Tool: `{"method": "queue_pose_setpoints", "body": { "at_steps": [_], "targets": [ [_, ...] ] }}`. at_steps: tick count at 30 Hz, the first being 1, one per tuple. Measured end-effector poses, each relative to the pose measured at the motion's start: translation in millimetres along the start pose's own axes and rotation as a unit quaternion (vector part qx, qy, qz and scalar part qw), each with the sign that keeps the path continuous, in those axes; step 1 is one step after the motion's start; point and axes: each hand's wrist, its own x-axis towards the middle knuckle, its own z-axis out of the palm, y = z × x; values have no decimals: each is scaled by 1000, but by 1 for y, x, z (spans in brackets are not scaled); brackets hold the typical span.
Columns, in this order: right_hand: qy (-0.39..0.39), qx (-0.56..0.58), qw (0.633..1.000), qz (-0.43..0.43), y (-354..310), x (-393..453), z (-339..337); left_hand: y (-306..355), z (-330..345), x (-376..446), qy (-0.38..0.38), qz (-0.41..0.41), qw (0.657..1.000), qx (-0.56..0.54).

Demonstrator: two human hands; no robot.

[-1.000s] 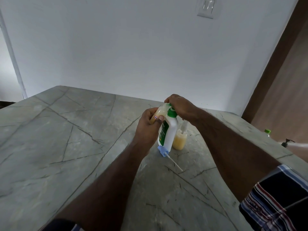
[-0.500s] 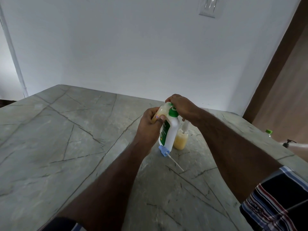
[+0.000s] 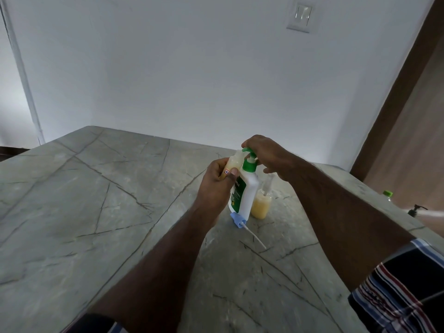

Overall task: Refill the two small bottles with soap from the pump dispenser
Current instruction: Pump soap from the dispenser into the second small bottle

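A white pump dispenser (image 3: pixel 247 193) with a green label and green pump head stands on the stone table. My right hand (image 3: pixel 264 152) lies on top of its pump head. My left hand (image 3: pixel 216 181) holds a small clear bottle (image 3: pixel 234 162) of yellowish soap, tilted, with its mouth under the pump spout. The second small bottle (image 3: pixel 261 205), about half full of yellow soap, stands just right of the dispenser. A blue cap with a white dip tube (image 3: pixel 240 221) lies on the table in front of the dispenser.
The grey veined stone table (image 3: pixel 96 200) runs to a white wall behind. Past its right edge I see a green-capped bottle (image 3: pixel 387 194) and a dark pump top (image 3: pixel 416 209). A wooden door panel stands at far right.
The pump head has risen, so its white stem now shows under my right hand. The small bottle stays at the spout in my left hand.
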Motion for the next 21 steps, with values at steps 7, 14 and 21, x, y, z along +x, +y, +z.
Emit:
{"method": "queue_pose_setpoints", "body": {
  "at_steps": [7, 14, 21],
  "targets": [
    [18, 35, 999, 10, -1, -1, -3, 5, -4, -6, -6, -5, 1000, 9],
    [16, 58, 998, 16, 1, -2, -6, 9, -3, -11, 0, -34, 999, 14],
    [62, 51, 996, -27, 10, -10, -8, 15, -7, -19, -8, -55, 998, 12]
  ]
}}
